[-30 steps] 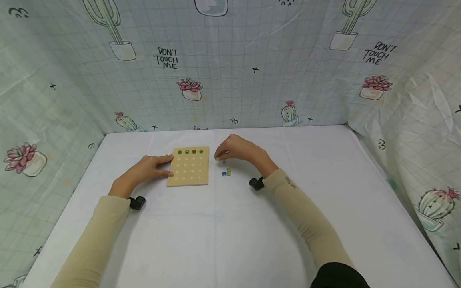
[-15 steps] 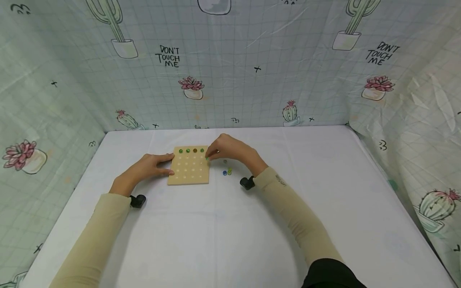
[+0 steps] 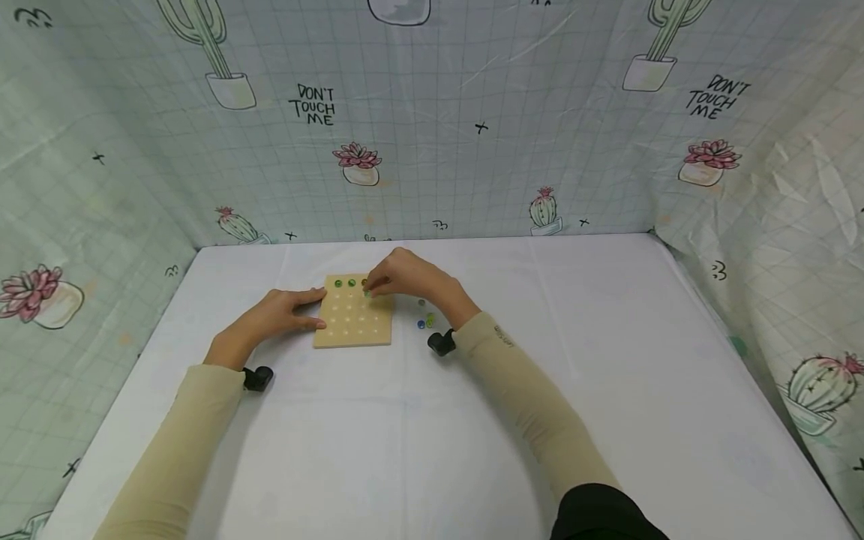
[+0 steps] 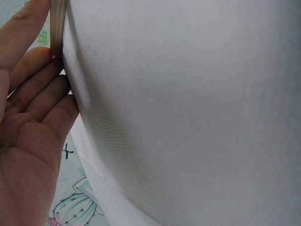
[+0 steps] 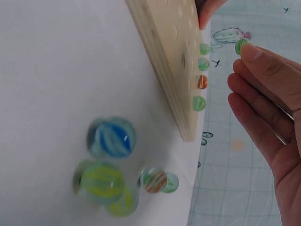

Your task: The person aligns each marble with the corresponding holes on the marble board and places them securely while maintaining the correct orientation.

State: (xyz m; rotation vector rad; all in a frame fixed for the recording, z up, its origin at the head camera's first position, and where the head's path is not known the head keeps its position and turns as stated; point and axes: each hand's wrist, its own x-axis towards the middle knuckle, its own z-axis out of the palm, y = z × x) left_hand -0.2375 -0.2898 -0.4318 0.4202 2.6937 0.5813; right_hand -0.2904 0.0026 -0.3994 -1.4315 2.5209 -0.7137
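A square wooden board [image 3: 351, 337] with rows of shallow round hollows lies on the white table. Along its far row sit several glass marbles, among them a green one [image 5: 199, 103] and an orange-striped one [image 5: 201, 82]. My left hand [image 3: 286, 309] rests against the board's left edge, thumb and forefinger apart. Between the thumb and fingertips of my right hand [image 3: 412, 276] a green marble [image 5: 241, 46] is pinched, held over the far right part of the board. In the head view that hand covers the right end of the filled row.
Right of the board, loose marbles lie on the table [image 3: 486, 427]: a blue one [image 5: 115, 137], yellow-green ones [image 5: 101, 182] and a brown-striped one [image 5: 155, 181] beside a green one. A patterned cloth [image 3: 432, 172] hangs behind the table and along both sides.
My right hand has moved left from beside the loose marbles to over the board, carrying the green marble. The left hand stays at the board's edge.
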